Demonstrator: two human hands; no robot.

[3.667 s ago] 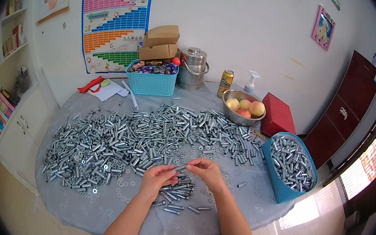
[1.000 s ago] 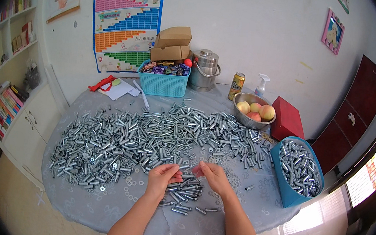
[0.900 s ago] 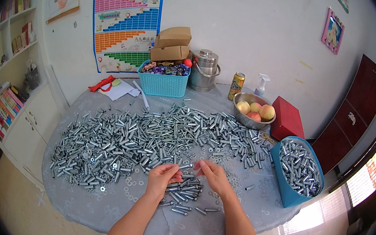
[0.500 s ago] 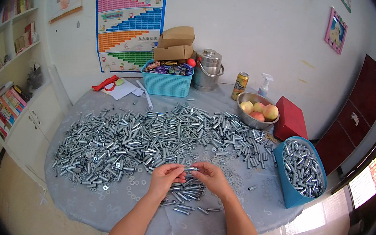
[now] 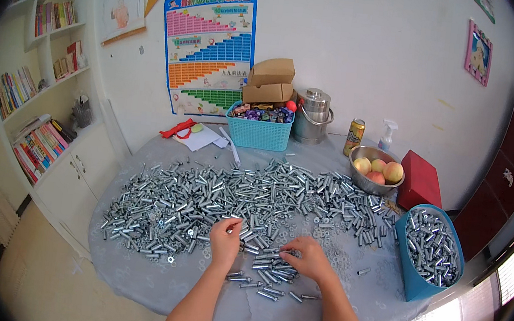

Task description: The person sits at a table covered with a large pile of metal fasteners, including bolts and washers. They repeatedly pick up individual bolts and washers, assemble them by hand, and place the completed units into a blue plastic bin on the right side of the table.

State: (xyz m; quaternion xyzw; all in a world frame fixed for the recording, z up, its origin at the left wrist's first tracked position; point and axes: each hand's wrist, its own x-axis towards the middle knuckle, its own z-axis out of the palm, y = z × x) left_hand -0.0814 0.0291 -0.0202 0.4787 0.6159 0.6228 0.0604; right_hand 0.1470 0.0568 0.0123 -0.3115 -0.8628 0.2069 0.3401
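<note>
Left hand (image 5: 224, 243), centre of frame: fingers curled, thumb and fingertips close together at the near edge of the big pile of metal bolts and sleeves (image 5: 203, 194); can't tell if I'm pinching a part. Right hand (image 5: 310, 259), just right of centre: thumb and forefinger at the top of my small bolt heap (image 5: 271, 273), lower centre; can't tell if they grip a bolt. Big pile spreads across mid-frame on the grey tablecloth (image 5: 144, 280). Loose washers (image 5: 198, 258) lie left of my left hand. One loose sleeve (image 5: 364, 271) right of my right hand. Blue bin (image 5: 411, 281) full of bolts, right side. Steel bowl (image 5: 367, 184) of peaches and red box (image 5: 423, 181), upper right.
</note>
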